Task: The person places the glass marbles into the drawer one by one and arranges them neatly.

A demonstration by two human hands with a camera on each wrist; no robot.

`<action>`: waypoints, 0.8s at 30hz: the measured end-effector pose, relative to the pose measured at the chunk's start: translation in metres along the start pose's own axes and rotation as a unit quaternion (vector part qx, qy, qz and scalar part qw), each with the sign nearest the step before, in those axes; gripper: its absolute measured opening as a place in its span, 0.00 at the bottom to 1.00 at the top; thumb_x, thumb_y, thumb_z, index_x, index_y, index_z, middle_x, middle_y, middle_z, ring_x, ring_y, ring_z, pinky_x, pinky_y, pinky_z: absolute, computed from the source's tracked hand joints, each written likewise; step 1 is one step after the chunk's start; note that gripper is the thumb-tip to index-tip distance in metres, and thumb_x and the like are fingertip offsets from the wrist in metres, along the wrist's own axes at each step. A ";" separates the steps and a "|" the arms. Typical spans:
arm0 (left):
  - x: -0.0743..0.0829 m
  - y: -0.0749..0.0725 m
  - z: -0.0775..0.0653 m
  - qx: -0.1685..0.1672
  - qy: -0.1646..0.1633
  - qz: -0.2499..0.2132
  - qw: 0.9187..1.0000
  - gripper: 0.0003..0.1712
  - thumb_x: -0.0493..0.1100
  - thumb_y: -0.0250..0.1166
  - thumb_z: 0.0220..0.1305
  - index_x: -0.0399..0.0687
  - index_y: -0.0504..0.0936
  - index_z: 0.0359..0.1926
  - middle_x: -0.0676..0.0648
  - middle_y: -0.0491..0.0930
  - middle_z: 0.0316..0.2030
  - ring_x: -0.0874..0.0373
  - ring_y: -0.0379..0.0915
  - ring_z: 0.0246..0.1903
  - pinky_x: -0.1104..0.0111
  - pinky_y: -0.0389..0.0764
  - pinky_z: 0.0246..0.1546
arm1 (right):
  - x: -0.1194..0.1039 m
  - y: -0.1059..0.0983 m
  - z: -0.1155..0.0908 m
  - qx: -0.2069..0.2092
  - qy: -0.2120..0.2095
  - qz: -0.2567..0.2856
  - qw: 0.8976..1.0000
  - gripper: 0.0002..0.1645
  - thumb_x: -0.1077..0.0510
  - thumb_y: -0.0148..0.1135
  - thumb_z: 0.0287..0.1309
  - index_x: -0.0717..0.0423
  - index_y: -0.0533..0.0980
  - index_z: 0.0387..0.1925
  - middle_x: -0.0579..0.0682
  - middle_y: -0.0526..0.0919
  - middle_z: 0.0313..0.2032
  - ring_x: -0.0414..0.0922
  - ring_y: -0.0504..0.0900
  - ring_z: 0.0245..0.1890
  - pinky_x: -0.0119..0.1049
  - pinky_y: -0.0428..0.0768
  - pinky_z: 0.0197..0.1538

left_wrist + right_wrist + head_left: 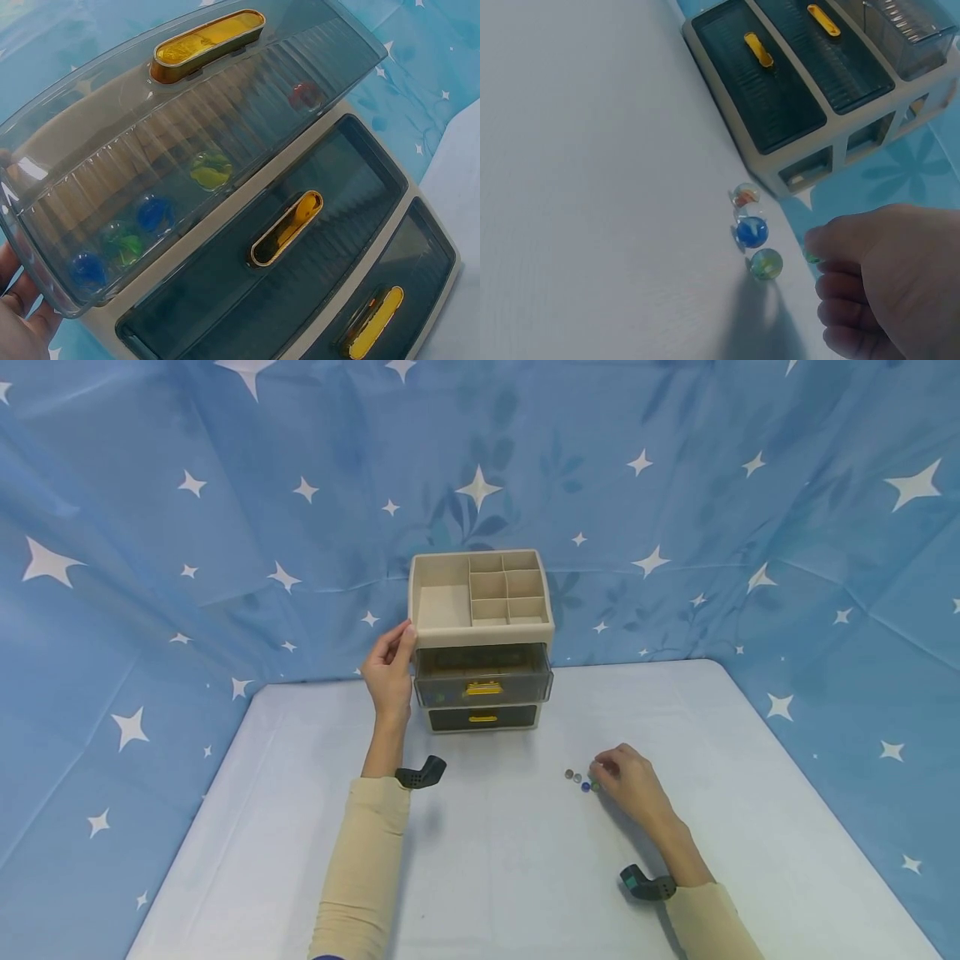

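A beige drawer organizer (482,633) stands at the back of the table, its top smoky clear drawer (483,677) pulled out. Inside lie several glass marbles, among them a blue marble (155,213), a yellow-green marble (211,170) and a red marble (305,96). My left hand (390,670) holds the organizer's front left corner, thumb and fingertips beside the open drawer. Low over the table at right, my right hand (633,783) pinches a small greenish marble (814,257), mostly hidden by the thumb. Close by lie a blue marble (752,232), a green marble (766,264) and an orange-streaked marble (746,196).
Beside the blue marble lies a clear marble (577,777). The organizer's top tray (444,607) is split into compartments, and a lower drawer (450,719) with a yellow handle is closed. White cloth covers the table (495,860); a blue starred curtain (315,543) hangs behind.
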State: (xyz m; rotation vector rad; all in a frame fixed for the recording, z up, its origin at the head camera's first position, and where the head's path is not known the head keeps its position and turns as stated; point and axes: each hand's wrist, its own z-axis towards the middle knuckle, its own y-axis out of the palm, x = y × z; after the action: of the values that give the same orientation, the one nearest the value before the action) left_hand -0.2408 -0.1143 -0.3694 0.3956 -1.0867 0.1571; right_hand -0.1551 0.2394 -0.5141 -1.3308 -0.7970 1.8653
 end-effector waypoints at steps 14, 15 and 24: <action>0.002 0.000 0.000 0.001 -0.003 -0.003 1.000 0.18 0.40 0.66 0.67 0.33 0.84 0.53 0.62 0.84 0.34 0.66 0.73 0.32 0.74 0.74 0.35 | -0.022 -0.012 0.009 0.048 -0.012 0.001 0.999 0.10 0.57 0.66 0.62 0.60 0.83 0.40 0.52 0.81 0.36 0.48 0.82 0.38 0.46 0.84 0.43; 0.002 0.000 0.000 0.001 -0.004 -0.003 1.000 0.18 0.40 0.66 0.67 0.33 0.84 0.53 0.62 0.84 0.34 0.66 0.73 0.32 0.74 0.74 0.35 | -0.023 -0.013 0.009 0.051 -0.012 0.001 0.999 0.10 0.56 0.66 0.63 0.60 0.83 0.40 0.52 0.81 0.36 0.48 0.82 0.38 0.47 0.84 0.43; 0.002 0.000 -0.001 0.000 -0.004 0.000 1.000 0.18 0.40 0.66 0.68 0.33 0.84 0.53 0.62 0.84 0.34 0.67 0.74 0.33 0.74 0.75 0.36 | -0.035 -0.020 0.010 0.090 -0.044 0.000 0.995 0.08 0.57 0.67 0.62 0.58 0.82 0.39 0.50 0.81 0.35 0.46 0.81 0.37 0.46 0.84 0.41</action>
State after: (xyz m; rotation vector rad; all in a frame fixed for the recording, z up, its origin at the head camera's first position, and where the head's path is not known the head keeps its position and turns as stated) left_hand -0.2392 -0.1142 -0.3675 0.3976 -1.0950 0.1551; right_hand -0.1533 0.2208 -0.4767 -1.1436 -0.6550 1.9564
